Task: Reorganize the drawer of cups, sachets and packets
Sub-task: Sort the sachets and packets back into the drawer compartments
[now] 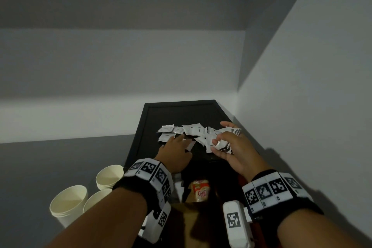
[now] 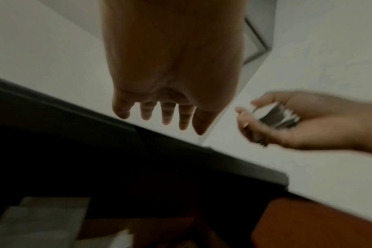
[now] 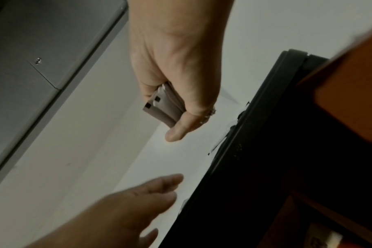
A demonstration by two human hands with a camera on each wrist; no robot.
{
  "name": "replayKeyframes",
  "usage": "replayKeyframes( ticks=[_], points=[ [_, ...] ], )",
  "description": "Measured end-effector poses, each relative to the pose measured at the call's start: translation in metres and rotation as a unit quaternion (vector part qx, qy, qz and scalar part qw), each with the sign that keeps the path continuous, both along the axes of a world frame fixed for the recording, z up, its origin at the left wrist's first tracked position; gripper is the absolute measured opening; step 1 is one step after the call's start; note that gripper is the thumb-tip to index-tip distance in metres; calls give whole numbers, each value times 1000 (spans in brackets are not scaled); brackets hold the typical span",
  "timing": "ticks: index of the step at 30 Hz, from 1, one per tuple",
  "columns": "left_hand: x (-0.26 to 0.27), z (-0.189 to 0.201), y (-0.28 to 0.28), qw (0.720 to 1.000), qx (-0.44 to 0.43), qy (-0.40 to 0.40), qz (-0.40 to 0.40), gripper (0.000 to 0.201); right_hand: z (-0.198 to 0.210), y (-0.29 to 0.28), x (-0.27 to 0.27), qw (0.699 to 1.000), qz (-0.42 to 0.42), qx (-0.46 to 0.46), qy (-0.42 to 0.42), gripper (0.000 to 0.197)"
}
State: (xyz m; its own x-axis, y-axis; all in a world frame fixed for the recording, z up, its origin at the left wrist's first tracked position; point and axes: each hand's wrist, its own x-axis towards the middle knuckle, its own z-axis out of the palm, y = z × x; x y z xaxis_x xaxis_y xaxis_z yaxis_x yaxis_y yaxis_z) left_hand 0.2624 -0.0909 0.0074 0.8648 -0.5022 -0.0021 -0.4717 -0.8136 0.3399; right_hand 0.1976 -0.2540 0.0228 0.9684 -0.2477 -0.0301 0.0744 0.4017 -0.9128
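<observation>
Right hand (image 1: 231,147): I grip a small stack of white sachets (image 3: 164,105), thumb and curled fingers pinching it, above the near right of the tray.
Left hand (image 1: 175,153): my fingers are straight and slightly spread, tips reaching the loose sachets (image 1: 193,131).
Black tray (image 1: 145,127): sits against the right wall, loose sachets scattered across its middle.
Paper cups (image 1: 68,203): three, on the grey counter (image 1: 60,157) left of the tray.
Creamer packet (image 1: 200,191): below my wrists, near side.
Room: pale walls (image 1: 120,66) meeting at a far right corner.
</observation>
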Motion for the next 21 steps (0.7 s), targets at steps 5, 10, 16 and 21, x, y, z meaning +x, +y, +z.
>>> replayKeyframes(
  ticks=[5, 10, 16, 21],
  points=[
    [0, -6, -2, 997, 78, 11, 2, 48, 1, 0, -2, 1000, -4, -8, 5, 37],
    [-5, 0, 7, 998, 48, 17, -29, 52, -1, -1, -3, 999, -16, -24, 19, 38],
    [-5, 1, 7, 997, 6, -61, -52, 32, -4, 5, -2, 999, -25, -32, 28, 27],
    [-7, 3, 6, 996, 34, -61, -51, 44, -7, 10, 0, 998, -24, -37, 41, 24]
  ],
)
